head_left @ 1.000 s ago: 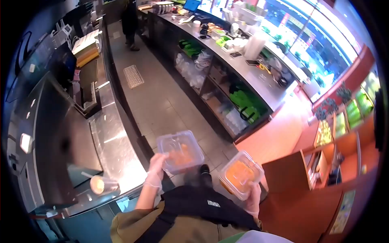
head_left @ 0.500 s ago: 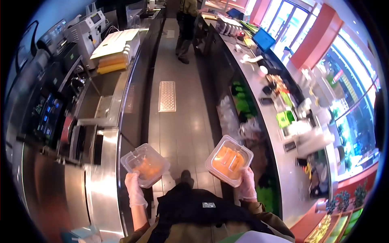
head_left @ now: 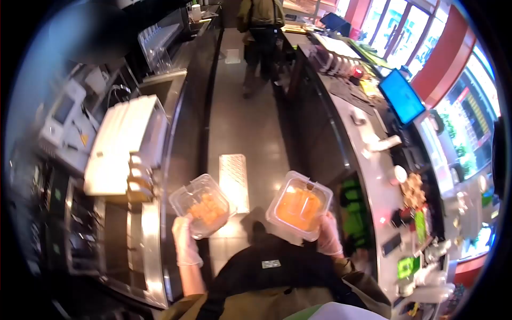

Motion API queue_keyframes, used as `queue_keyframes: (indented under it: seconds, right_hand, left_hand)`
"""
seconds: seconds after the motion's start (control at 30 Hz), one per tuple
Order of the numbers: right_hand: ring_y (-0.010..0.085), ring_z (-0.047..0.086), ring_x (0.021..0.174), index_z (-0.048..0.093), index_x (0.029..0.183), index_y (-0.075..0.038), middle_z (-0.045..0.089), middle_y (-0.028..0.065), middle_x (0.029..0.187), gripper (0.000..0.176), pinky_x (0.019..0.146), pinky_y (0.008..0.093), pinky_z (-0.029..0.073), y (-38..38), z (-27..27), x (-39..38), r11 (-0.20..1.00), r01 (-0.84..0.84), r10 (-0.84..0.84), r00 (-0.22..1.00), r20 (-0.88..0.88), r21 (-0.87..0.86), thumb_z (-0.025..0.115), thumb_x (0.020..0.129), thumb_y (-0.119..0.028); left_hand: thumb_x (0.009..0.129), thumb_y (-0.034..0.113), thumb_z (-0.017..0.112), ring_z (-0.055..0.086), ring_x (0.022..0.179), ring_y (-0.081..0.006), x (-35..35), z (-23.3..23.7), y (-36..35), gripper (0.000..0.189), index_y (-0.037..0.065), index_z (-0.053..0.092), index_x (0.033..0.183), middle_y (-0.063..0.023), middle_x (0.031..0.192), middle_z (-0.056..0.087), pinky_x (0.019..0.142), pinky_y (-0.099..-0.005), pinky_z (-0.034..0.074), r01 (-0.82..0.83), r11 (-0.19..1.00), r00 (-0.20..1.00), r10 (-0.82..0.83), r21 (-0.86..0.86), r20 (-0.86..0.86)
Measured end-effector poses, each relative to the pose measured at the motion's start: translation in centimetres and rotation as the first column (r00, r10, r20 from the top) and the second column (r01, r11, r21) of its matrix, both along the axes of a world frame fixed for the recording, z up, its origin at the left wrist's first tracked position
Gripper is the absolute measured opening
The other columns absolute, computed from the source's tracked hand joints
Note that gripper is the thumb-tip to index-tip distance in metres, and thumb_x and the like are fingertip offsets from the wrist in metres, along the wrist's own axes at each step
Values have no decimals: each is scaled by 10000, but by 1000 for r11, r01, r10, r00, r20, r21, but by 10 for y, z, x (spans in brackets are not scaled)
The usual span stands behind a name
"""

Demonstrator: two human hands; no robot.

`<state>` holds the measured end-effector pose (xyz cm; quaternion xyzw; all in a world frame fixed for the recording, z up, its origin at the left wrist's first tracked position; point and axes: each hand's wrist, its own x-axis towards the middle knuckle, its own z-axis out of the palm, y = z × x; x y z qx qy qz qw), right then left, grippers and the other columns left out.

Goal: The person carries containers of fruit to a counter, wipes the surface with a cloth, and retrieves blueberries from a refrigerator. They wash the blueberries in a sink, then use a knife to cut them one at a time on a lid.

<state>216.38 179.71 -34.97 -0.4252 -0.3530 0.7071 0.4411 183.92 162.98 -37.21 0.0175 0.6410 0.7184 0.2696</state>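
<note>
My left hand (head_left: 185, 240), in a thin clear glove, grips the near edge of a clear square container (head_left: 201, 206) with orange chunks in its bottom. On the other side, my right hand (head_left: 330, 234), gloved too, holds the right edge of a second clear container (head_left: 300, 207). This one looks fuller, with orange pieces under what appears to be a clear lid. Both containers are held apart over the aisle floor, in front of my dark apron (head_left: 261, 274).
Another person (head_left: 261, 37) stands further up the aisle. The left counter (head_left: 154, 245) bears a stack of white trays (head_left: 120, 144) beside a sink. On the right counter (head_left: 373, 186) are a blue monitor (head_left: 401, 96), a cup and a phone. A metal floor plate (head_left: 233, 181) lies ahead.
The view has moved forward along the aisle, so the trays, monitor and floor plate appear nearer. Both hands still hold their containers, the left one now slightly closer to the middle.
</note>
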Motion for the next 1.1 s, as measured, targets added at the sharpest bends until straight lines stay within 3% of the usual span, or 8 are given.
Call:
queue_keyframes:
  seconds: [0.3,0.4,0.53,0.63,0.7,0.77,0.9,1.1]
  right_hand:
    - [121,589,774,560,1017,54,612,71,907,282,705,216,482,356,-2,-289,970,-194,199,980,16,-148,491,780,-82]
    - [40,474,565,599,950,12,571,-26,727,186,502,182,364,465,-38,-388,975,-193,199,979,47,-111,528,810,-86]
    - [47,484,618,597,954,16,578,-20,764,195,542,180,378,605,-44,-504,980,-184,186,982,36,-71,517,840,-120]
    - [134,595,842,556,1060,51,620,83,974,306,745,240,481,701,16,-580,946,-325,325,944,64,-9,466,819,-116]
    - [167,613,843,545,1079,56,622,96,971,325,746,265,496,781,-12,-627,927,-375,375,927,24,9,472,812,-115]
    - [188,618,846,545,1075,59,624,107,967,329,743,277,502,860,-31,-702,944,-247,230,968,-96,-221,485,787,-88]
    - [212,622,822,550,1048,64,628,125,961,317,756,301,505,1023,-58,-825,945,-263,274,961,31,-195,506,750,-35]
    - [142,605,842,546,1069,49,621,70,979,277,759,260,494,1239,28,-1016,957,-284,273,950,-154,-52,504,817,-58]
  left_hand:
    - [794,138,628,441,616,-79,-221,27,293,114,88,526,792,43,693,485,542,-226,362,-230,973,972,230,-5,50]
    - [787,138,619,437,613,-75,-321,-16,388,121,74,517,770,31,680,479,536,-229,359,-162,983,986,165,-84,34]
    - [789,142,625,468,655,-82,-440,-5,574,129,66,526,754,15,721,505,576,-242,394,-185,983,983,185,-15,7]
    - [802,137,616,522,744,-105,-540,12,693,104,54,560,832,-2,803,553,662,-252,437,-121,993,992,121,9,-23]
    - [808,139,607,527,825,-115,-613,21,776,160,46,588,937,-4,884,575,737,-262,436,-93,993,996,93,77,4]
    - [806,128,595,529,822,-113,-689,8,851,146,53,588,931,2,892,576,742,-266,437,-55,987,998,54,153,16]
    - [810,110,574,537,841,-107,-785,32,1016,127,63,598,926,9,887,578,764,-260,443,-120,971,992,111,209,53]
    - [811,104,565,562,921,-137,-929,50,1186,161,37,603,951,-26,974,593,819,-285,460,-223,961,971,203,165,129]
